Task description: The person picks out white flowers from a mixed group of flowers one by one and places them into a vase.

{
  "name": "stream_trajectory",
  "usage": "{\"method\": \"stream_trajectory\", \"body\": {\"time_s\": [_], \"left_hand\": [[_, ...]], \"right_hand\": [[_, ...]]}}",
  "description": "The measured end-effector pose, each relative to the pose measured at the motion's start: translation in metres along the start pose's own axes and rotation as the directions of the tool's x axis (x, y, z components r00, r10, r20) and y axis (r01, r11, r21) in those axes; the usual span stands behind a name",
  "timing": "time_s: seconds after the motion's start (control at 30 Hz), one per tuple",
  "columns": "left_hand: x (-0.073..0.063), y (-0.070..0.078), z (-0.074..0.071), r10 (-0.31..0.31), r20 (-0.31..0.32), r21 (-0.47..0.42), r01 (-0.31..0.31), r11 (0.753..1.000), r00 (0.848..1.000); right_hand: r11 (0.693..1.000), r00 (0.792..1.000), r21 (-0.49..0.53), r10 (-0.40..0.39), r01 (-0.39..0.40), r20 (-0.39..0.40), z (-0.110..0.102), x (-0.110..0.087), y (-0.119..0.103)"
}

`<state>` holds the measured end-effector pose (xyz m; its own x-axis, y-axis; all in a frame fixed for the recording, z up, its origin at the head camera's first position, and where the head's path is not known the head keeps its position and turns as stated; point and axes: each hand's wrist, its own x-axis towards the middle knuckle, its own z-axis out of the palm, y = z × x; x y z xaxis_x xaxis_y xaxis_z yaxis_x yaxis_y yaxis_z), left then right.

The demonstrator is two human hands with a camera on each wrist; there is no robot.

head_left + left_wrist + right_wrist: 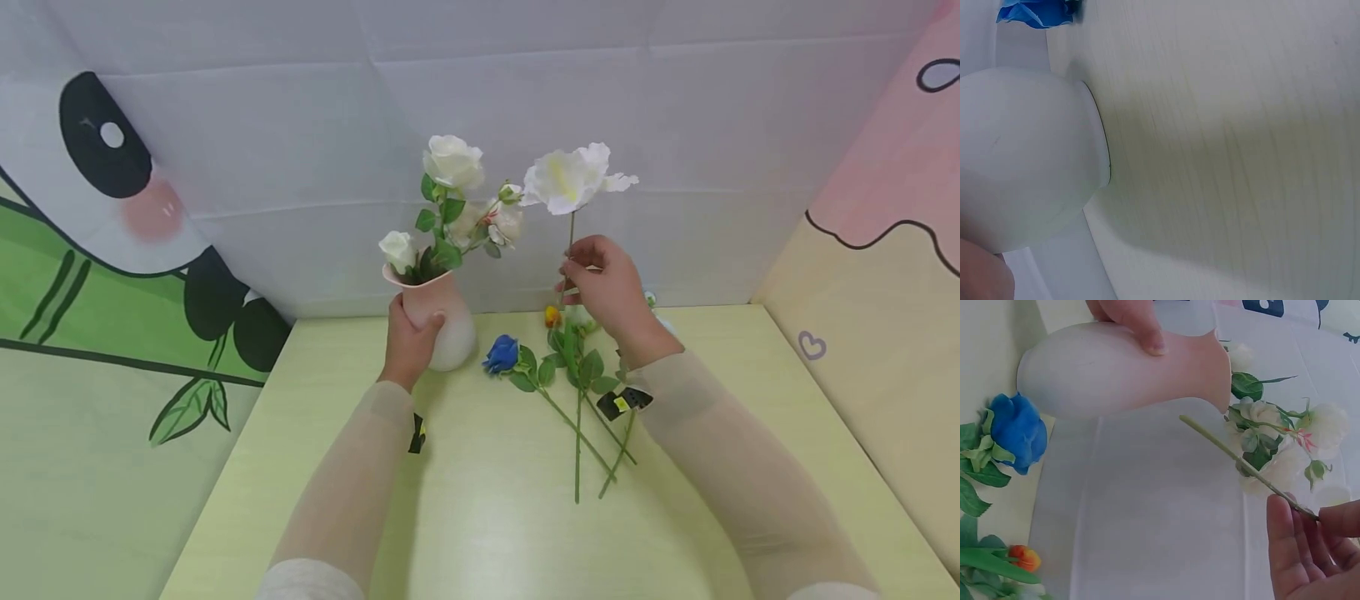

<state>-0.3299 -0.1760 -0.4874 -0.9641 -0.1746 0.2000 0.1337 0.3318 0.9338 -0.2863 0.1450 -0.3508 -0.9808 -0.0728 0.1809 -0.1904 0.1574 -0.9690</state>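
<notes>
My left hand (411, 343) grips the pink-and-white vase (453, 333) at its narrow upper part, thumb across the front. Several white roses (453, 162) with green leaves stand in the vase, leaning outward over its flared rim. To the right of them, my right hand (611, 292) pinches the thin stem of a large white flower (562, 182) with ruffled petals and a yellowish centre, bloom upward. In the right wrist view, the green stem's (1235, 456) cut end points toward the vase's mouth, apart from it. The left wrist view shows the vase's base (1099, 140) at the tabletop.
A blue rose (502, 354) lies on the pale wooden table (480, 517) just right of the vase. Beside it are an orange tulip (552, 317) and several crossed green stems (578, 450), partly under my right forearm. A white cloth backdrop (300, 167) hangs behind the table.
</notes>
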Motion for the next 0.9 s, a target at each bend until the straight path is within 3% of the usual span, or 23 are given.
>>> {"method": "stream_trajectory", "body": {"time_s": [0.3, 0.6, 0.9], "left_hand": [[0.000, 0.000, 0.000, 0.006, -0.006, 0.006, -0.006, 1.000, 1.000], [-0.002, 0.001, -0.001, -0.015, -0.004, 0.018, 0.015, 1.000, 1.000], [0.001, 0.000, 0.000, -0.017, -0.003, 0.005, 0.017, 1.000, 1.000]], "right_hand": [[0.994, 0.995, -0.046, -0.095, 0.095, -0.001, 0.002, 0.009, -0.033], [0.994, 0.995, -0.059, -0.094, 0.096, 0.026, 0.015, 0.018, -0.061], [0.988, 0.989, -0.057, -0.143, 0.145, 0.036, 0.032, 0.026, -0.085]]}}
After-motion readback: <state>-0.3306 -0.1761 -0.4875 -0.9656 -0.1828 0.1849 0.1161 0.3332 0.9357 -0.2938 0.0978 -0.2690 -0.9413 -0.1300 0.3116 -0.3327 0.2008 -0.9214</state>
